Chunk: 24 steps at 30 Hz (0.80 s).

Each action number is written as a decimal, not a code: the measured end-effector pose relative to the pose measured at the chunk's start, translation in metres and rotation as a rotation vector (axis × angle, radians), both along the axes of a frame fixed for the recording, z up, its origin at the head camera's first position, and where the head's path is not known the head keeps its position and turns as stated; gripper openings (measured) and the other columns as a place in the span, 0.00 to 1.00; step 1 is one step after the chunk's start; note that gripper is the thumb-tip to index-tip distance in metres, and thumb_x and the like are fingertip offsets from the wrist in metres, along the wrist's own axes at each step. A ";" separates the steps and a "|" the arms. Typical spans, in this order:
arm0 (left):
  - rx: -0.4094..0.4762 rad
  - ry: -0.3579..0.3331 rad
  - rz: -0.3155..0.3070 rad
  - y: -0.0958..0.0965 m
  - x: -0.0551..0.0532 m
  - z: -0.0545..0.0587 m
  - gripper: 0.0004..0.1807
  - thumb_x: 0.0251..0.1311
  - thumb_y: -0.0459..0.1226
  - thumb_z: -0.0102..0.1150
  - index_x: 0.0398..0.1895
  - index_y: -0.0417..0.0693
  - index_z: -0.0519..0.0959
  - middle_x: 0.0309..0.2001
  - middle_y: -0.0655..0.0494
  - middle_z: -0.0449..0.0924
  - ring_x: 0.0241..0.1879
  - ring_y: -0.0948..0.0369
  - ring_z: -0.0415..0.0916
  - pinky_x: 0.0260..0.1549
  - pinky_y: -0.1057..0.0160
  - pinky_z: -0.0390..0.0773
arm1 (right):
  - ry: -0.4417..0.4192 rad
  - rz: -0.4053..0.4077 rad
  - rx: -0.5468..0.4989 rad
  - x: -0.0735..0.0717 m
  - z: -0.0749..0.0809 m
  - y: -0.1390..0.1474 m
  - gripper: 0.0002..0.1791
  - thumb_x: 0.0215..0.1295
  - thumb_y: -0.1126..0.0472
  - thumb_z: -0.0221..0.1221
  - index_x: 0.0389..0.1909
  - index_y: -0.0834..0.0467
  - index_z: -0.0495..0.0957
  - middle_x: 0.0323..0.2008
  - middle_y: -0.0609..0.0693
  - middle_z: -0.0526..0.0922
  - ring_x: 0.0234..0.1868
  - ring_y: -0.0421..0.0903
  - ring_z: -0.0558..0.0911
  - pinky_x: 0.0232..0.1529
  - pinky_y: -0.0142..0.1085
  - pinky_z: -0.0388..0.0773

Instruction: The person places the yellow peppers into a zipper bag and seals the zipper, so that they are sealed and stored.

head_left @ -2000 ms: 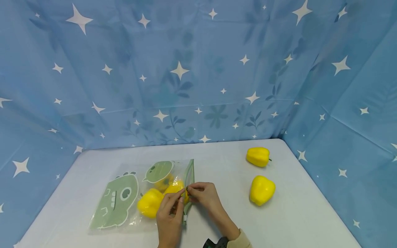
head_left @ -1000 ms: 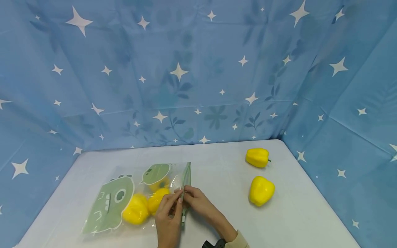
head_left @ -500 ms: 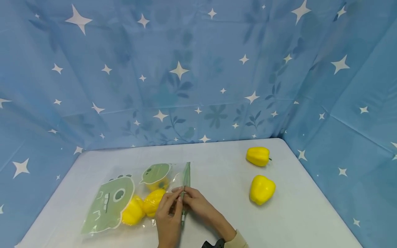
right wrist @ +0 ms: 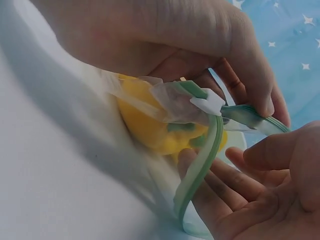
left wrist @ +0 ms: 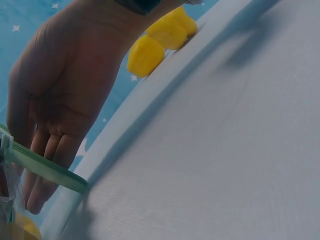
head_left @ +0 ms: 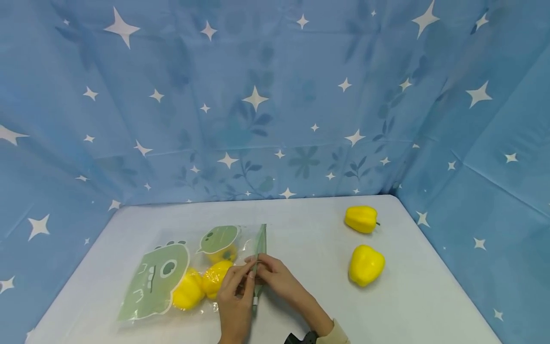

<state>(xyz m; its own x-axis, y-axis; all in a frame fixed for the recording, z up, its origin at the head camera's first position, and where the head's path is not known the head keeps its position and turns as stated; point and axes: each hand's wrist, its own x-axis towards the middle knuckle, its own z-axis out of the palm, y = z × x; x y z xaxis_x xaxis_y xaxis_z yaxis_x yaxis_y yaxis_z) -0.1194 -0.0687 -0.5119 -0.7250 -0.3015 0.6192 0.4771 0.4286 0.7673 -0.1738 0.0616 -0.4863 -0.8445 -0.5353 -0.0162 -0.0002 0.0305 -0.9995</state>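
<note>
A clear zip bag [head_left: 159, 274] with green dinosaur prints lies on the table, its green-edged mouth facing right. Inside it are three yellow bell peppers, one [head_left: 187, 289] near the big print, one [head_left: 216, 278] beside it and one [head_left: 223, 254] farther back, partly behind the small print. My left hand [head_left: 235, 301] pinches the mouth's edge between thumb and finger. From the other side my right hand [head_left: 278, 282] pinches the edge, its other fingers [right wrist: 225, 190] loosely extended behind the green strip. A white slider [right wrist: 207, 103] sits on the strip, nearer the front than both hands.
Two more yellow bell peppers, one in front [head_left: 366, 265] and one behind [head_left: 361, 219], lie on the right of the white table [head_left: 309, 220]. A blue star-patterned curtain [head_left: 275, 105] hangs behind the table and along its sides.
The peppers in the bag have shifted left, away from the mouth. The bag's mouth looks narrower than two seconds ago. Both hands have stayed at its edge, and the head view has shifted slightly.
</note>
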 end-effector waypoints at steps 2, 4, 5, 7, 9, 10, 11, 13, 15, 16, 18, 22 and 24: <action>0.001 -0.003 0.002 0.000 0.000 0.000 0.20 0.63 0.25 0.67 0.53 0.55 0.88 0.40 0.63 0.82 0.30 0.71 0.74 0.25 0.77 0.75 | 0.005 0.005 0.001 0.000 0.000 0.002 0.21 0.83 0.59 0.49 0.67 0.66 0.73 0.63 0.63 0.82 0.59 0.44 0.85 0.58 0.34 0.84; 0.002 -0.007 0.006 0.001 0.000 0.000 0.20 0.63 0.25 0.68 0.53 0.56 0.88 0.40 0.62 0.82 0.30 0.71 0.74 0.24 0.77 0.75 | 0.017 0.011 0.004 0.001 0.001 0.004 0.21 0.83 0.60 0.49 0.67 0.67 0.72 0.63 0.64 0.82 0.59 0.43 0.85 0.58 0.34 0.84; 0.003 -0.006 0.007 0.001 0.000 0.000 0.21 0.63 0.25 0.68 0.53 0.56 0.88 0.39 0.61 0.82 0.30 0.71 0.74 0.24 0.77 0.75 | 0.025 0.013 0.010 0.001 0.002 0.005 0.21 0.83 0.59 0.49 0.67 0.67 0.72 0.63 0.64 0.82 0.58 0.42 0.85 0.58 0.34 0.84; 0.006 -0.005 0.006 0.001 0.000 0.001 0.22 0.62 0.24 0.68 0.53 0.56 0.88 0.38 0.57 0.83 0.29 0.71 0.74 0.24 0.77 0.75 | 0.049 0.024 0.023 0.002 0.005 0.008 0.21 0.83 0.59 0.50 0.67 0.67 0.72 0.62 0.65 0.82 0.57 0.41 0.85 0.58 0.36 0.85; 0.011 -0.006 0.001 0.001 0.000 0.001 0.22 0.62 0.24 0.68 0.54 0.57 0.87 0.38 0.54 0.83 0.29 0.71 0.74 0.24 0.77 0.75 | 0.076 0.036 0.034 0.004 0.008 0.012 0.21 0.83 0.59 0.50 0.67 0.67 0.71 0.62 0.66 0.82 0.57 0.42 0.85 0.59 0.40 0.85; 0.012 -0.009 0.000 0.001 0.001 0.001 0.22 0.62 0.24 0.68 0.54 0.57 0.87 0.38 0.54 0.83 0.29 0.71 0.74 0.24 0.77 0.75 | 0.093 0.043 0.042 0.005 0.010 0.014 0.20 0.83 0.59 0.50 0.67 0.66 0.71 0.62 0.66 0.81 0.57 0.44 0.85 0.59 0.41 0.85; 0.013 -0.010 0.001 0.001 0.001 0.001 0.23 0.62 0.23 0.67 0.54 0.57 0.87 0.38 0.54 0.83 0.29 0.70 0.74 0.24 0.77 0.75 | 0.108 0.050 0.054 0.005 0.012 0.016 0.20 0.83 0.59 0.49 0.67 0.65 0.71 0.63 0.66 0.81 0.58 0.46 0.85 0.60 0.42 0.84; 0.013 -0.015 0.005 0.001 0.001 0.002 0.22 0.62 0.24 0.67 0.54 0.58 0.87 0.37 0.58 0.82 0.29 0.70 0.74 0.24 0.77 0.75 | 0.137 0.064 0.088 0.007 0.016 0.020 0.20 0.84 0.58 0.49 0.68 0.62 0.72 0.65 0.63 0.80 0.60 0.50 0.85 0.61 0.42 0.84; 0.015 -0.020 0.011 0.001 0.001 0.003 0.22 0.63 0.24 0.67 0.53 0.58 0.88 0.37 0.61 0.82 0.28 0.70 0.73 0.24 0.77 0.75 | 0.168 0.074 0.137 0.008 0.020 0.025 0.19 0.84 0.58 0.48 0.69 0.58 0.72 0.66 0.60 0.79 0.62 0.53 0.84 0.61 0.40 0.84; 0.014 -0.022 0.015 0.001 0.001 0.003 0.22 0.63 0.24 0.67 0.53 0.58 0.88 0.37 0.63 0.81 0.28 0.70 0.73 0.24 0.77 0.75 | 0.185 0.079 0.168 0.008 0.022 0.027 0.19 0.84 0.58 0.48 0.69 0.56 0.72 0.67 0.58 0.79 0.62 0.54 0.84 0.61 0.38 0.83; 0.020 -0.022 0.013 0.001 0.001 0.003 0.22 0.62 0.24 0.67 0.52 0.58 0.88 0.37 0.62 0.81 0.28 0.70 0.74 0.24 0.77 0.75 | 0.221 0.082 0.232 0.008 0.026 0.032 0.18 0.84 0.57 0.48 0.69 0.52 0.73 0.67 0.55 0.79 0.62 0.54 0.84 0.59 0.34 0.83; 0.024 -0.023 0.007 0.002 0.001 0.003 0.22 0.62 0.23 0.67 0.52 0.58 0.88 0.37 0.61 0.81 0.29 0.70 0.74 0.24 0.77 0.75 | 0.313 0.095 0.351 0.007 0.035 0.043 0.19 0.84 0.56 0.49 0.70 0.51 0.73 0.67 0.53 0.80 0.62 0.50 0.85 0.60 0.33 0.82; 0.025 -0.025 0.004 0.002 0.000 0.003 0.22 0.62 0.23 0.67 0.52 0.58 0.88 0.37 0.61 0.81 0.29 0.70 0.74 0.24 0.77 0.75 | 0.347 0.105 0.396 0.006 0.039 0.049 0.20 0.84 0.54 0.49 0.71 0.53 0.72 0.68 0.53 0.79 0.63 0.50 0.84 0.61 0.36 0.82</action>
